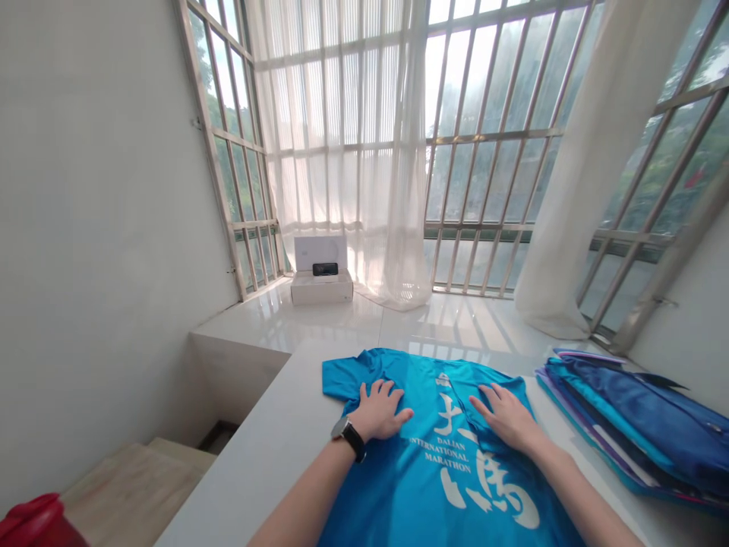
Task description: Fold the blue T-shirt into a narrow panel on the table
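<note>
A blue T-shirt with white lettering lies spread on the white table, its collar end toward the window. My left hand, with a watch on the wrist, rests flat on the shirt's upper left, fingers spread. On the upper right of the shirt lies my right hand, fingers also stretched out and apart. Neither hand grips the fabric. Creases run through the cloth between the hands. The shirt's near end passes out of the bottom of the view.
A stack of folded clothes sits to the right of the shirt. On the sill stands a white box with a black phone-like device on it. Sheer curtains hang before barred windows. A red object shows at lower left.
</note>
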`<state>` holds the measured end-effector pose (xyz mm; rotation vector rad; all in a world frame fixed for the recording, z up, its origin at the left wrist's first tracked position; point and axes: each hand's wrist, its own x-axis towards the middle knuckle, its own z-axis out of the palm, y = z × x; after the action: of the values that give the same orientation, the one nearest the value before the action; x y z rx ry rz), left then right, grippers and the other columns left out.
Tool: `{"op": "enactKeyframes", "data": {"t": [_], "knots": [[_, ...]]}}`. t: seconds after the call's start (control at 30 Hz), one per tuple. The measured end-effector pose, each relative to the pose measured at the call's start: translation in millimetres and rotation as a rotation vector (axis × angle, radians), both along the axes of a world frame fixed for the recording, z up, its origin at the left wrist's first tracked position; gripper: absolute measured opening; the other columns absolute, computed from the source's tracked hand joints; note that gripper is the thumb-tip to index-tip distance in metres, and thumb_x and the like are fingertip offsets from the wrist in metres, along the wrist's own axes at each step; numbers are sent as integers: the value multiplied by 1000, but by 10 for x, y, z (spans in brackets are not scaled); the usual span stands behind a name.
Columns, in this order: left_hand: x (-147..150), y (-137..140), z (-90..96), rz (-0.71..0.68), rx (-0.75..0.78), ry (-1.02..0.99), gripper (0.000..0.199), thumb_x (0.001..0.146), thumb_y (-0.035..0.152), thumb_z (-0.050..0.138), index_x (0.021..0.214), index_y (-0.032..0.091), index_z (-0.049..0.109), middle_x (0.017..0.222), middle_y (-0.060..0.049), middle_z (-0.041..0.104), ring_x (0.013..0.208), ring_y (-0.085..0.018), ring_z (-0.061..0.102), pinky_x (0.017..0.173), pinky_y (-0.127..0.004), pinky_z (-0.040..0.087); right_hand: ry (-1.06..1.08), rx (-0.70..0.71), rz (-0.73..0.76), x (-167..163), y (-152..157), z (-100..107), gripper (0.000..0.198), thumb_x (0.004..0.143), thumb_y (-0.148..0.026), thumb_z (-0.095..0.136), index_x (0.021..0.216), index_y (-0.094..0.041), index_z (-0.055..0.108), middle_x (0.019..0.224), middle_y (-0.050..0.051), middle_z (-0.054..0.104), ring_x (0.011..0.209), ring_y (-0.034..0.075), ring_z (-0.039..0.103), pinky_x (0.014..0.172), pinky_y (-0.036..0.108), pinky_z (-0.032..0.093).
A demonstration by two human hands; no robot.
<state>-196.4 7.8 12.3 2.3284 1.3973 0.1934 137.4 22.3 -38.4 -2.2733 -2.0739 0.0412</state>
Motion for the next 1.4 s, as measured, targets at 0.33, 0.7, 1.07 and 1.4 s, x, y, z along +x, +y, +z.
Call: {"op": "enactKeyframes", "data": {"t": [0.33, 0.7, 1.07, 1.4], "knots": [[-805, 336, -133, 503, 319, 63, 52, 97, 39, 44, 137, 6, 52, 147, -26, 47, 138, -38, 41, 113, -52, 31, -112, 28, -94, -206, -120, -39, 65, 98, -50, 25, 155, -21, 35, 162, 9, 34, 150, 29, 29, 120, 46, 27], [-955, 300, -41, 735, 264, 63, 31, 92, 36, 55, 109, 11, 63, 119, -20, 61, 118, -36, 52, 98, -46, 39, -82, 46, -97, -212, -124, 3, 63, 97, -51, 29, 153, -22, 39, 161, 10, 38, 148, 29, 33, 119, 45, 29], [-1097, 538, -93, 867, 89, -519, 24, 97, 30, 49, 113, 13, 56, 114, -16, 69, 108, -26, 66, 85, -32, 50, -64, 62, -102, -226, -133, 13, 63, 97, -51, 28, 152, -22, 41, 160, 10, 39, 147, 30, 34, 119, 46, 28], [-1191, 455, 32, 711, -172, -787, 48, 69, 48, 81, 100, 14, 68, 80, -6, 75, 73, -22, 70, 58, -27, 51, -63, 83, -88, -221, -141, 2, 62, 98, -50, 28, 151, -21, 42, 159, 11, 41, 147, 30, 35, 118, 45, 29]]}}
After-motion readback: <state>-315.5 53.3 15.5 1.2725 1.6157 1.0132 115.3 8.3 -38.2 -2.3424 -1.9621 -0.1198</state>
